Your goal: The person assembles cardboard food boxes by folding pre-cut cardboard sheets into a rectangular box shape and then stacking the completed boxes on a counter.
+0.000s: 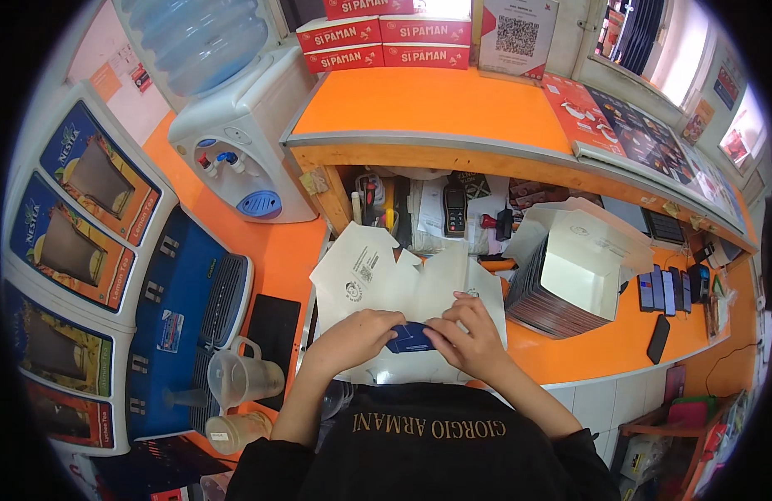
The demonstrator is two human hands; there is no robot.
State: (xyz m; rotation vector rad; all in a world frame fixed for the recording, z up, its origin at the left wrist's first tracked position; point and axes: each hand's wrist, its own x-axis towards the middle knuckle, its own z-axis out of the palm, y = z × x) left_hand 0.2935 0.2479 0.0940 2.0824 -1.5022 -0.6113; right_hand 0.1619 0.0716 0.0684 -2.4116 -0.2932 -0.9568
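Observation:
A white cardboard food box (436, 288), partly unfolded with its flaps spread, lies on the counter in front of my body. My left hand (371, 336) pinches its near edge from the left. From the right, my right hand (469, 334) grips the same edge, thumb and fingers pressed together. Between the two hands shows a dark blue printed panel (411, 337) of the box. The far left flap (350, 265) carries small dark print and lies flat. More white sheet shows under and around the box; whether it is a separate blank I cannot tell.
Nested finished boxes (561, 284) stand to the right, beside a row of phones (668, 290). A shelf behind holds a card reader (455, 210) and stamps. Left are a plastic jug (244, 376), a drink dispenser (94, 275) and a water dispenser (244, 142). Red boxes (423, 32) top the raised counter.

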